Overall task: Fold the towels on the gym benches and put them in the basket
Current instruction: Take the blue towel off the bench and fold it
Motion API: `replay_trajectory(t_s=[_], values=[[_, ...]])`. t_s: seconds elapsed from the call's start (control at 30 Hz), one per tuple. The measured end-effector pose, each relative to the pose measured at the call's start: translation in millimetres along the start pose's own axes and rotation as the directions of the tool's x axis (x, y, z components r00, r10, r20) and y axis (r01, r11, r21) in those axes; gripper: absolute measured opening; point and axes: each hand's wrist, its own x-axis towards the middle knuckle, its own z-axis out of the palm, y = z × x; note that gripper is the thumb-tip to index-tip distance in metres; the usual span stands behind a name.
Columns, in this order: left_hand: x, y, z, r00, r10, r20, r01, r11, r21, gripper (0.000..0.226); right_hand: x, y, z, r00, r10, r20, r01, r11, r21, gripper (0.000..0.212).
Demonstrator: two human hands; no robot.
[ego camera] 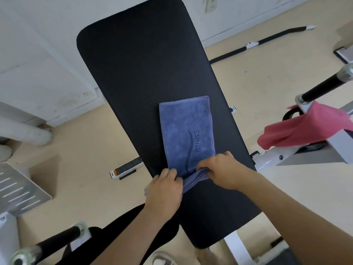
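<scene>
Fingers of the left grip (164, 188) and the right grip (223, 170) clamp the bunched near end of a folded blue terry towel (186, 127), lower centre of the frame. Its far part lies flat on a long black padded desk (137, 64). A crumpled red cloth towel (305, 129) hangs at the right edge.

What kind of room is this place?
Probably a small gym or workout room. There is a long black padded bench, a blue fabric towel printed FITNESS lying on it, and a white metal exercise frame with a pink cloth towel draped over it.
</scene>
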Motion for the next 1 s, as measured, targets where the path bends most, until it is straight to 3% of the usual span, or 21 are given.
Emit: replay_trajectory(t_s=[0.17,0.27,0.37,0.47,0.63,0.83,1.0], values=[[-9,-3,-13,0.986,0.050,0.158,0.014,0.924,-0.381,0.014,-17,14,-15,0.982,0.033,0.188,-0.078,0.969,0.236,0.020],[-1,-14,-23,0.970,0.032,0.243,0.130,0.775,-0.618,0.023,-20,23,-25,0.996,0.089,0.031,-0.093,0.892,0.442,0.015],[17,-23,-33,0.986,-0.078,0.149,0.163,0.668,-0.726,0.019,-11,28,-31,0.955,0.249,-0.160,-0.113,0.807,0.580,0.010],[39,-23,-36,0.982,-0.187,0.007,0.132,0.667,-0.733,0.006,3,30,-26,0.906,0.352,-0.235,-0.165,0.805,0.570,0.004],[64,-17,-37,0.941,-0.315,-0.122,0.143,0.698,-0.702,0.014,20,37,-8,0.834,0.474,-0.284,-0.258,0.788,0.559,0.013],[72,-16,-32,0.911,-0.368,-0.187,0.152,0.719,-0.678,0.013,32,36,-4,0.821,0.420,-0.388,-0.302,0.895,0.330,0.029],[75,-14,-35,0.910,-0.369,-0.187,0.195,0.781,-0.593,0.016,40,37,-2,0.810,0.412,-0.418,-0.350,0.911,0.220,0.026]])
